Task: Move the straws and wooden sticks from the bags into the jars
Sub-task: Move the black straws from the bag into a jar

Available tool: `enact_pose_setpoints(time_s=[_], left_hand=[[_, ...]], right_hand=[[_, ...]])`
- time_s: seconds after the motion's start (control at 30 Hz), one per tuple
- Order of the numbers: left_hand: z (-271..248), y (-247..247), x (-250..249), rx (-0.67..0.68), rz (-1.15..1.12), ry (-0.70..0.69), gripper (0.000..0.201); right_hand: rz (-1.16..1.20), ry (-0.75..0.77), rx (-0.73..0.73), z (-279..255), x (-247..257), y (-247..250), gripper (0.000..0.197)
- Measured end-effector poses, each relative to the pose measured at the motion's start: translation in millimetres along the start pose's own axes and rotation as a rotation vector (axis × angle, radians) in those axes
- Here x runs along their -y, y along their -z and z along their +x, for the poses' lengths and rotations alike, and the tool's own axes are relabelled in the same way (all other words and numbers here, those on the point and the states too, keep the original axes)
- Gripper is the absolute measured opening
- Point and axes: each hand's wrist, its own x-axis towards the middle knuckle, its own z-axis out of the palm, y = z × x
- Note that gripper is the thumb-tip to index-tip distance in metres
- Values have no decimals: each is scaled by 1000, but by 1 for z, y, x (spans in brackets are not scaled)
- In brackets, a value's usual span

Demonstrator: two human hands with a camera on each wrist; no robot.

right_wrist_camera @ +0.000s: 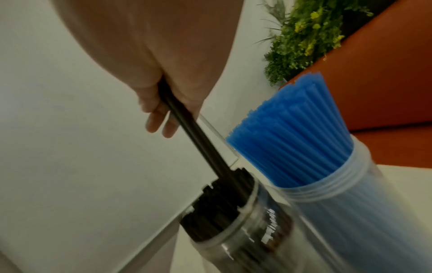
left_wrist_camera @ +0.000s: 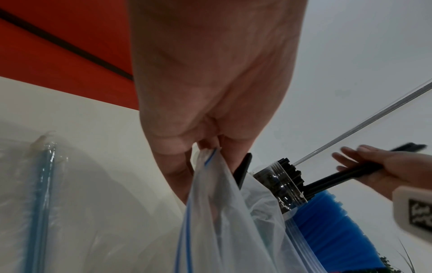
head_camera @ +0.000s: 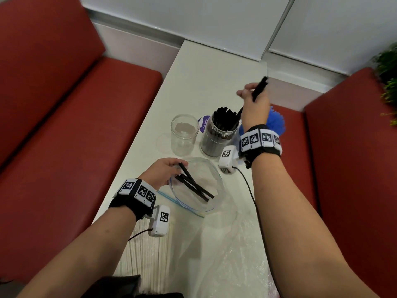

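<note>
The zip bag (head_camera: 196,186) hangs open below the left hand (head_camera: 163,171), which pinches its rim; three black straws lie slanted inside. The jar (head_camera: 217,136) stands just under the right hand (head_camera: 254,106), fingers curled round black straws (head_camera: 258,89) — long axis steep, lower tips entering the mouth. Steer tips into a gap — release gently.

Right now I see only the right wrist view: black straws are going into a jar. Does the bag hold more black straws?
Observer: Yes. The head view shows a few black straws lying in the open zip bag.
Operator: Is the left hand holding that bag?
Observer: The left hand grips the bag's rim, together with one straw's end.
Operator: Is any jar without straws?
Observer: Yes. An empty clear jar stands left of the black-straw jar.
</note>
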Motion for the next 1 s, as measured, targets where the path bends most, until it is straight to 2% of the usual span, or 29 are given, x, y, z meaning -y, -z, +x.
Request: enact_pose_setpoints(time_s=[0.1,0.17,0.27,0.37,0.4,0.47,0.57,0.63,0.73,0.83,0.97,1.0], left_hand=[[-3,-2,-3,6,14,-3,34],[-5,-3,-5,13,25,-8,35],[-5,-1,-6,13,38,-19,36],[-4,1,-5,3,38,-17,35],[-3,1,-5,2,38,-17,35],[0,2,-2,6,46,-16,34],[4,2,1,10,50,-14,33],[6,3,1,7,50,-18,33],[10,5,2,2,57,-24,33],[14,5,4,9,36,-26,32],[15,6,5,8,47,-37,33],[16,7,4,4,49,-49,35]], right_hand=[[-105,-54,186,-16,-21,-7,14],[-156,-99,225,-21,-32,-7,15],[-100,-24,165,-19,-30,-9,22],[-122,195,20,-13,-13,-16,9],[-182,265,2,-11,-13,-19,16],[-392,329,101,-11,-21,-27,34],[-952,217,390,-28,-54,-33,53],[-1185,240,469,-39,-70,-32,57],[-1156,270,466,-35,-66,-37,58],[-1113,284,379,-21,-56,-39,63],[-1204,199,544,-27,-54,-35,64],[-1166,210,545,-29,-52,-32,62]])
